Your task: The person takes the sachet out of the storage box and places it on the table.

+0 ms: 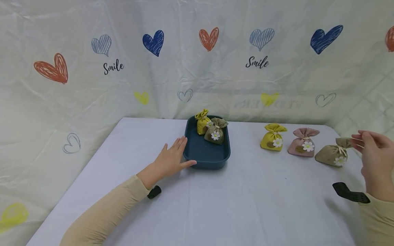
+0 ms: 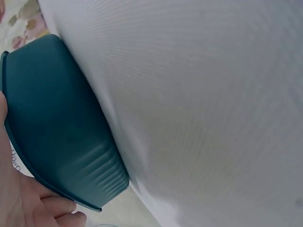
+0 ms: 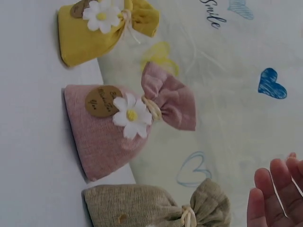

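Note:
My left hand (image 1: 168, 160) rests against the left rim of a dark teal plastic tray (image 1: 203, 154), fingers straight and thumb out over the near corner. Inside the tray, towards the back, a yellow drawstring pouch (image 1: 202, 126) and a grey-brown drawstring pouch (image 1: 212, 134) lean together, with white flowers on them. At the far right, my right hand (image 1: 378, 153) hovers beside the gathered top of another grey-brown pouch (image 1: 329, 154). In the right wrist view a gap separates its fingers (image 3: 280, 182) from that pouch, and they hold nothing.
To the left of that pouch stand a pink pouch (image 1: 301, 147) and a yellow pouch (image 1: 271, 140), in a row along the back of the white-covered table (image 1: 234, 205). Behind the table hangs a pale sheet (image 1: 227, 75) printed with hearts.

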`<act>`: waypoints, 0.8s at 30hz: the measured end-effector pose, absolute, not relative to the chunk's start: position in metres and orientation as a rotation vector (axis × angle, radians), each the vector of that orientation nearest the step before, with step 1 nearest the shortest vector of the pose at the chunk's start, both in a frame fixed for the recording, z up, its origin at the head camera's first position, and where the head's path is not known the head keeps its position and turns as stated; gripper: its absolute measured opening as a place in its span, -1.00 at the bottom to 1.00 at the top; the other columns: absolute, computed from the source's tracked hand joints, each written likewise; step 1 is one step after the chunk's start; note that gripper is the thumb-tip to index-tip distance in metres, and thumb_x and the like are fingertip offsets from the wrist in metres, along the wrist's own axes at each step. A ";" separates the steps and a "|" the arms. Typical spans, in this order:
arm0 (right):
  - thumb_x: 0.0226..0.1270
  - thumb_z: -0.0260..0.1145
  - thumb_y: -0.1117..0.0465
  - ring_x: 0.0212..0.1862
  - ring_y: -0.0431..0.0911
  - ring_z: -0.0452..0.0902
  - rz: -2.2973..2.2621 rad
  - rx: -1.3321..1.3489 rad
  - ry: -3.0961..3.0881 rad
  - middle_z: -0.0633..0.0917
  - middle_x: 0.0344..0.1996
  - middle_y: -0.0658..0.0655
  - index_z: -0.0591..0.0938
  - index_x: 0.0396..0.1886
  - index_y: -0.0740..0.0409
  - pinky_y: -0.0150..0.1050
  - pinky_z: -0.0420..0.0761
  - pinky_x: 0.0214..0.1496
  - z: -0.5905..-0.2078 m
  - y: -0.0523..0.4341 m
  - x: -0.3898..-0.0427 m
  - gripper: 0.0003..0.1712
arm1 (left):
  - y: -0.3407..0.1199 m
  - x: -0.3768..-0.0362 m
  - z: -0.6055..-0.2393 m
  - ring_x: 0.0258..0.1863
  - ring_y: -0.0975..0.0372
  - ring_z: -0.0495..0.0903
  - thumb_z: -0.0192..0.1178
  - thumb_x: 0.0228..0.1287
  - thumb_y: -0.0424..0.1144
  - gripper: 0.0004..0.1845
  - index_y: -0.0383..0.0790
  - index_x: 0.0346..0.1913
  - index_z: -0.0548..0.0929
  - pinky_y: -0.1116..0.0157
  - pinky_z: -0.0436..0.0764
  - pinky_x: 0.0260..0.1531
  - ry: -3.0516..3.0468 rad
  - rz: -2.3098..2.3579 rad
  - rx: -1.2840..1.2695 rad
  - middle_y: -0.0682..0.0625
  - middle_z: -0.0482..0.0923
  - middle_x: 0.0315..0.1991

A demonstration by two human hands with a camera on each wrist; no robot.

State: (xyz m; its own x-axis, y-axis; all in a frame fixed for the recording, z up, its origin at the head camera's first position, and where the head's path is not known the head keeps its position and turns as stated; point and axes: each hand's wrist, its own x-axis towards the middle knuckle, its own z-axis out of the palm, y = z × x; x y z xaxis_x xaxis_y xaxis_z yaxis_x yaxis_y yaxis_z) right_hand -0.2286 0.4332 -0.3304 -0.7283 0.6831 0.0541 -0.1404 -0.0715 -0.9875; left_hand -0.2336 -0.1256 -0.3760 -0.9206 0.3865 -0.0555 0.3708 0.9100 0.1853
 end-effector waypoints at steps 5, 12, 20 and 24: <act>0.55 0.24 0.26 -0.38 -0.32 0.68 1.947 -0.448 -1.525 0.74 -0.37 -0.08 0.72 -0.23 0.07 -0.59 0.59 -0.33 -0.325 0.420 -0.231 -0.84 | -0.125 -0.233 -0.373 0.62 0.03 -0.12 -0.01 0.39 0.47 0.12 -0.24 0.67 -0.13 -0.28 -0.04 0.46 2.968 0.271 0.580 -0.12 -0.18 0.66; 0.55 0.24 0.27 -0.41 -0.29 0.74 2.043 -0.285 -1.543 0.78 -0.42 -0.06 0.72 -0.21 0.12 -0.52 0.64 -0.36 -0.320 0.404 -0.233 -0.86 | -0.124 -0.233 -0.371 0.62 0.03 -0.11 0.01 0.39 0.46 0.12 -0.25 0.67 -0.12 -0.28 -0.03 0.46 2.969 0.280 0.578 -0.12 -0.18 0.66; 0.53 0.25 0.29 -0.33 -0.30 0.73 2.087 -0.110 -1.649 0.77 -0.36 -0.07 0.75 -0.21 0.09 -0.51 0.65 -0.31 -0.316 0.384 -0.240 -0.84 | -0.125 -0.234 -0.373 0.62 0.02 -0.11 0.01 0.39 0.47 0.12 -0.25 0.67 -0.11 -0.28 -0.02 0.45 2.971 0.268 0.574 -0.13 -0.16 0.66; 0.60 0.18 0.25 -0.33 -0.38 0.69 1.930 -0.109 -1.877 0.75 -0.37 -0.18 0.71 -0.16 0.00 -0.58 0.61 -0.28 -0.315 0.375 -0.246 -0.82 | -0.125 -0.234 -0.374 0.62 0.02 -0.10 0.02 0.39 0.46 0.12 -0.26 0.66 -0.10 -0.28 -0.01 0.45 2.971 0.268 0.576 -0.13 -0.15 0.66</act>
